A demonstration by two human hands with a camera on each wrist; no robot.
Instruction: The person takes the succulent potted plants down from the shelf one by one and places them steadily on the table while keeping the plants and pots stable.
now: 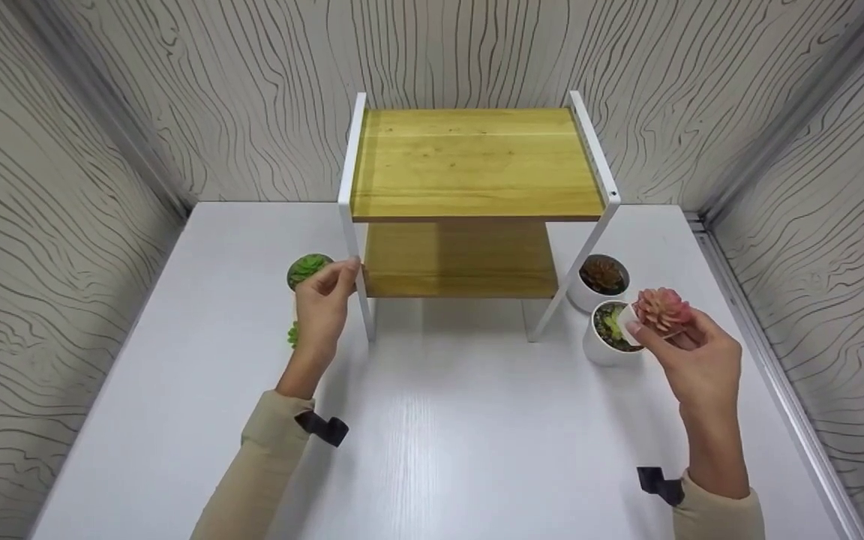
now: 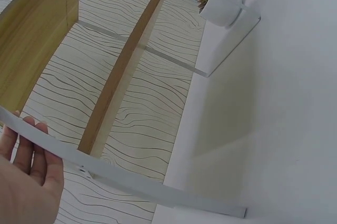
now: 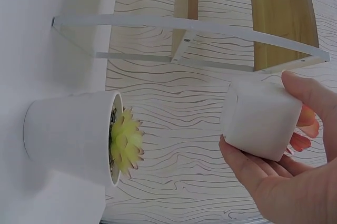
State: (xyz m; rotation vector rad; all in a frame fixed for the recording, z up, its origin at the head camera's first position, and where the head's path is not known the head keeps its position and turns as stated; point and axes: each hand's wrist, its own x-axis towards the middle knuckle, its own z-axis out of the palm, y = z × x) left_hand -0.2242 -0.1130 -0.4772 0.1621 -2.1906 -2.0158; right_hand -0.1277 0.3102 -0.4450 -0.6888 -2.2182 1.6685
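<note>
My left hand (image 1: 325, 301) grips the front left leg of a two-tier shelf (image 1: 477, 161) with wooden boards and a white metal frame. In the left wrist view its fingers (image 2: 38, 155) lie behind the white bar. A small white square pot (image 3: 260, 120) with a pink succulent (image 1: 661, 310) is held between thumb and fingers of my right hand (image 1: 706, 360), raised at the shelf's right side. Just below and left of it stands a round white pot (image 1: 606, 349) with a yellow-green succulent (image 3: 126, 142), partly hidden by the held pot in the head view.
Another white pot (image 1: 588, 298) with a brown succulent (image 1: 603, 274) stands by the shelf's right legs. Left of the shelf, green succulents (image 1: 310, 267) are partly covered by my left hand. Wood-grain patterned walls (image 1: 252, 97) enclose the white table (image 1: 439, 450) at the back and sides.
</note>
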